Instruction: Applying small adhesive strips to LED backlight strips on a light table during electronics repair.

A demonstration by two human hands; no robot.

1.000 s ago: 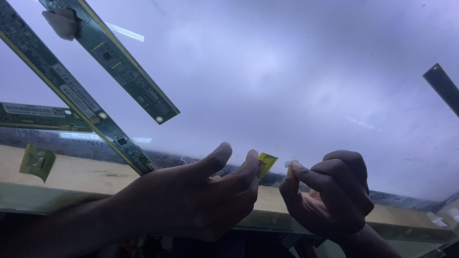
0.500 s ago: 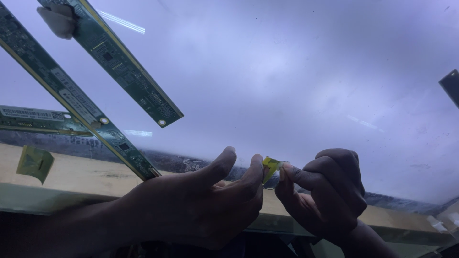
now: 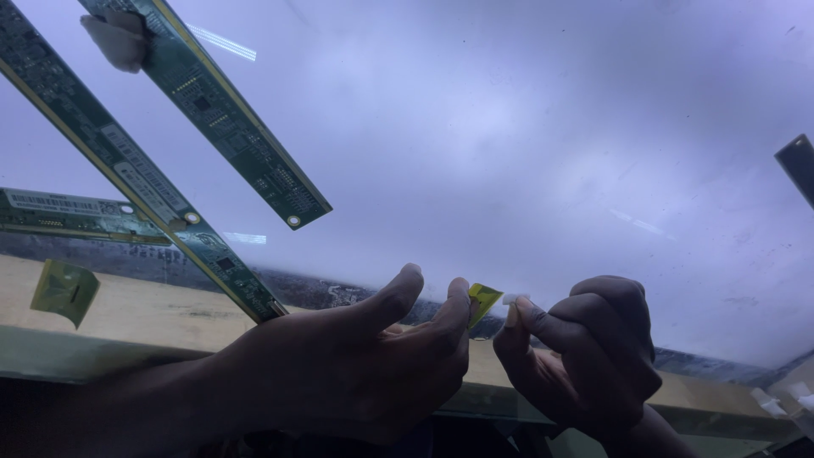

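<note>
Pinching a small yellow-green tab [image 3: 484, 300] between thumb and fingertips, the left hand [image 3: 373, 356] works at the near edge of a large pale display panel [image 3: 526, 136], its fingers closed on the tab's lower end. The right hand [image 3: 585, 356] sits just beside it, fingers curled inward and thumb pressed against a small white piece [image 3: 514, 298] that nearly meets the tab's upper corner; whether that piece belongs to the tab cannot be told. Both hands are close together, almost touching, above the dark strip that borders the panel's near edge.

Two long green circuit board strips [image 3: 229, 127] lie slantwise across the panel's far left corner, running from the upper left toward the near edge; the longer strip [image 3: 127, 170] ends close to the left wrist. A third green strip [image 3: 76, 216] lies level along the left edge. A pale lump [image 3: 114, 41] clings beside the upper strip. A second yellow-green tab [image 3: 64, 290] rests on the tan counter [image 3: 144, 309] at the near left, well apart from the hands. A dark strip end [image 3: 797, 170] juts in at the right edge.
</note>
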